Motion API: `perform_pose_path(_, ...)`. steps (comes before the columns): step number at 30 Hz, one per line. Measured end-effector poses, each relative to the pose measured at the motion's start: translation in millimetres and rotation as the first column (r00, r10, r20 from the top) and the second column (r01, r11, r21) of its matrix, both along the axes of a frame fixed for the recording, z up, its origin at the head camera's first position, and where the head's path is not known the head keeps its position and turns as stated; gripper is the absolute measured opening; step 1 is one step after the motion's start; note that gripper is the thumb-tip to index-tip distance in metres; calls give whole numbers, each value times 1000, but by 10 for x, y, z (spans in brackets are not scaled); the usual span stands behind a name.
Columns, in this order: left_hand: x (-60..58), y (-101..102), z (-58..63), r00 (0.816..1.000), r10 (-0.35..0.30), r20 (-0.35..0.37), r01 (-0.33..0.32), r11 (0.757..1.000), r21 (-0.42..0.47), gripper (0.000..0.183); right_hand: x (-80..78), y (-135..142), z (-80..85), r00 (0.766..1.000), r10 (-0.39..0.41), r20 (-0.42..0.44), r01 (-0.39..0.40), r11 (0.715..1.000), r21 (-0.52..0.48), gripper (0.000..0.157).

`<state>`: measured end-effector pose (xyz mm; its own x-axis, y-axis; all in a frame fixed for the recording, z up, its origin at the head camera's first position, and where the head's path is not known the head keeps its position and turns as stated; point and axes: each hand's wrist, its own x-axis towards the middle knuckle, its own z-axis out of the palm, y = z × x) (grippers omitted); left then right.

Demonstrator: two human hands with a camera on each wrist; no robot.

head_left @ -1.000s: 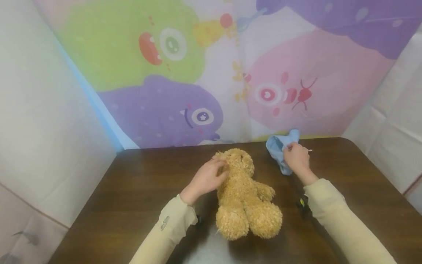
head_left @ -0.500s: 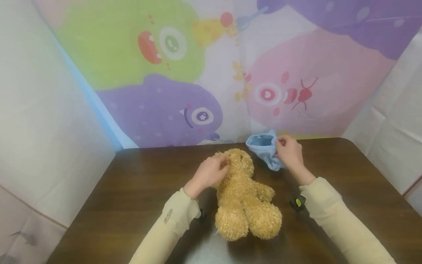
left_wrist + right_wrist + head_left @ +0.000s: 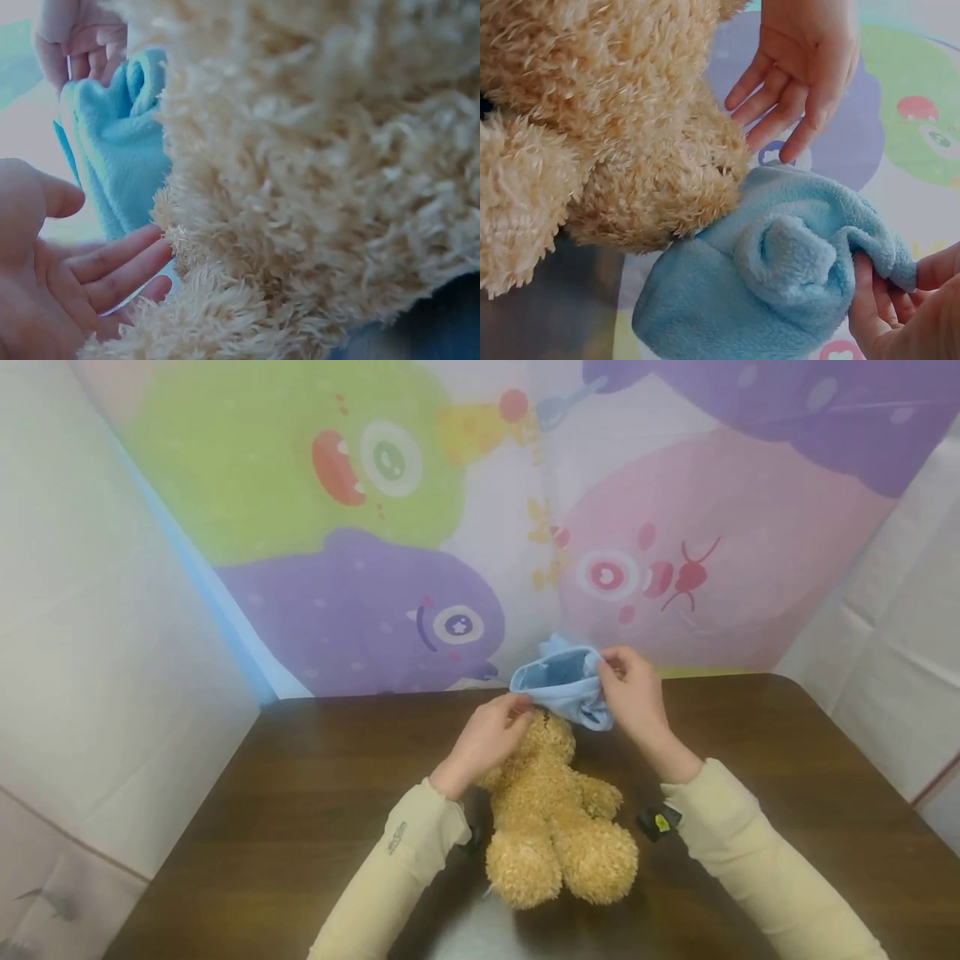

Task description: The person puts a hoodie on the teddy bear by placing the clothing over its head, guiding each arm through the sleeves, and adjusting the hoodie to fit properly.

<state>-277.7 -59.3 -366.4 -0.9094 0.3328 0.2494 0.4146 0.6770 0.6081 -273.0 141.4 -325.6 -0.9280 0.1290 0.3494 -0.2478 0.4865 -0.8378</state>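
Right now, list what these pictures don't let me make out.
- Head view: top of the teddy bear's head, behind the blue fleece garment and left hand.
- Head view: the garment's deepest inside, behind its near rim.
- Head view: lettering on the left sleeve, too small.
- Right wrist view: part of the right hand, cut off by the edge.

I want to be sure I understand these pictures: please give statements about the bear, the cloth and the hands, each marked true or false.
1. The toy bear is on the brown table. True.
2. The right hand pinches the blue cloth. True.
3. The blue cloth lies at the bear's feet. False: it is by the bear's head.
4. The left hand is near the bear's head. True.
5. The left hand is clenched in a fist. False: its fingers are extended.
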Motion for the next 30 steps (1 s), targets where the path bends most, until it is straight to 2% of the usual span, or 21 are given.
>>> perform_pose_path(3, -42, 19, 15, 994, 50, 99, -58, 995, 79, 45, 10, -38, 27, 1000, 21, -13, -21, 1000, -5, 24)
perform_pose_path(6, -61, 10, 25, 974, 90, 206, -128, 976, 178, 56, 29, -54, 40, 998, 55, -37, -55, 998, 17, 21)
perform_pose_path(10, -64, -44, 12, 958, 121, 258, -189, 948, 257, 63, 54, -33, 52, 991, 117, -72, -109, 989, 99, 19)
perform_pose_path(14, -82, -103, 15, 952, 149, 266, -225, 932, 285, 65, 64, -7, 84, 980, 169, -105, -151, 975, 161, 17)
perform_pose_path(20, -98, -131, 32, 957, 136, 258, -216, 924, 315, 64, 62, -20, 78, 955, 268, -123, -242, 951, 190, 14)
perform_pose_path(26, -98, -144, 54, 964, 118, 237, -188, 935, 302, 61, 47, -31, 56, 917, 375, -135, -343, 915, 212, 14)
perform_pose_path(30, -85, -155, 73, 974, 125, 191, -173, 949, 262, 53, 46, -32, 46, 899, 416, -137, -381, 897, 224, 15)
